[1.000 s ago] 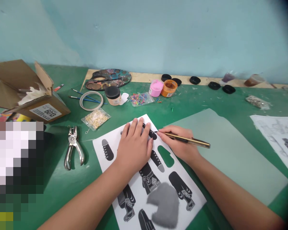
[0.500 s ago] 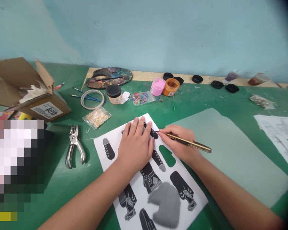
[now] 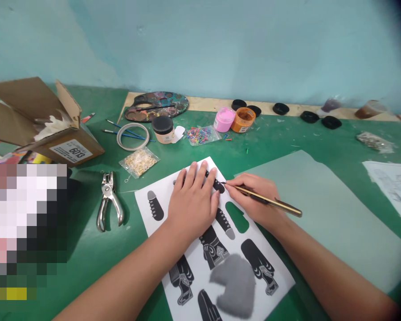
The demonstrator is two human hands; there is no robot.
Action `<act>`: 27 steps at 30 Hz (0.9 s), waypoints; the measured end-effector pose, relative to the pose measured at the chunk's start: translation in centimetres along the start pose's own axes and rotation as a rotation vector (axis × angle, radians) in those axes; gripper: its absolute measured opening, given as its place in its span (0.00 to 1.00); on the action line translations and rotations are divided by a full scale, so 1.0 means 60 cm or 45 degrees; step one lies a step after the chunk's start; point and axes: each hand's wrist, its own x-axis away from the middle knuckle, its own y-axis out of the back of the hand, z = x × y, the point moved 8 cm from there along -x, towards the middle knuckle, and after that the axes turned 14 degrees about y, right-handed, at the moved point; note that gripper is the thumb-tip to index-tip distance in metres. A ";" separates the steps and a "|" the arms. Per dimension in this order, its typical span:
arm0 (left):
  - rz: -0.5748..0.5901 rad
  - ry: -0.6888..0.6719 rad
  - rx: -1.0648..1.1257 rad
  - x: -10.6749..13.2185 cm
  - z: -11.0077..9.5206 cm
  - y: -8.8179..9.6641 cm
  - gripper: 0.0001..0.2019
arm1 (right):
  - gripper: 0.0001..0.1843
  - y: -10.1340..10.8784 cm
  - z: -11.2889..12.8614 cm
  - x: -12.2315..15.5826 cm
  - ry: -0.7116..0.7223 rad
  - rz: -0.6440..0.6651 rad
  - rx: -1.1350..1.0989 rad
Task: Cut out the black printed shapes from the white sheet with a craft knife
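Observation:
My left hand [image 3: 194, 196] lies flat on a white printed sheet [image 3: 250, 232], fingers spread and pointing away from me. Black-and-grey sneaker shapes, other dark printed shapes and a blurry grey shape [image 3: 235, 285] show on the paper. In my right hand [image 3: 254, 196] is a slim black-and-gold craft knife [image 3: 270, 202], held like a pen. Its thin dark tip meets the sheet beside a black shoe shape [image 3: 219, 185], just right of my left fingers. Green tabletop shows through a cut-out hole [image 3: 237, 217] in the paper.
Left of the sheet lie a metal hole punch [image 3: 109, 200] and a bag of gold rings [image 3: 139, 162]. An open cardboard box [image 3: 90, 145] stands further left. Behind are a tape roll [image 3: 119, 141], paint jars [image 3: 243, 120] and a palette [image 3: 143, 117]. A pale green sheet [image 3: 321, 214] lies right.
The whole view has shifted slightly, so everything appears a little further right. Both hands keep nearly the same place on the sheet, the knife tip still by the shoe shape.

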 end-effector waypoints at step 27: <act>0.004 0.000 -0.005 0.001 0.001 0.000 0.28 | 0.06 0.001 -0.003 0.003 -0.007 0.009 -0.012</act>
